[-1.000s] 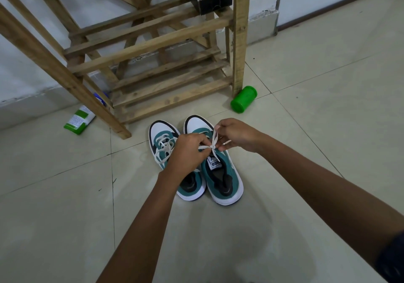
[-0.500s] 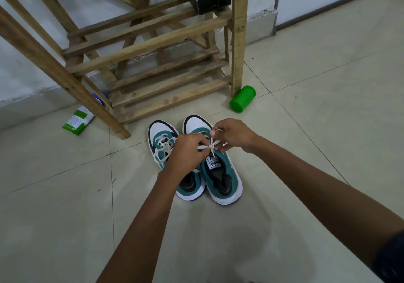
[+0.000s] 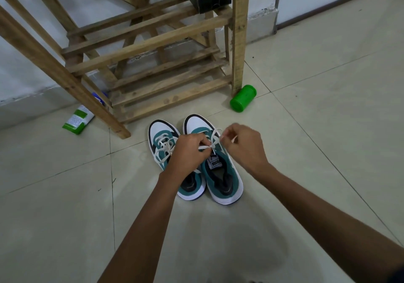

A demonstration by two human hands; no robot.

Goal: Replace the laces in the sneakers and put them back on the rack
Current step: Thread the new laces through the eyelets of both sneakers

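Lacing the right sneaker (image 3: 220,173)
Left hand (image 3: 188,153) and right hand (image 3: 242,145) each pinch its white lace (image 3: 215,139) on the floor.

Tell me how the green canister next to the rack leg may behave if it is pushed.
The green canister lies on its side on smooth floor tiles, so it would probably roll. It looks like plastic, likely light. The wooden rack leg beside it may stop it.

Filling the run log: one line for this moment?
left hand: pinches lace | right hand: pulls lace end | right sneaker: floor | rack: unused
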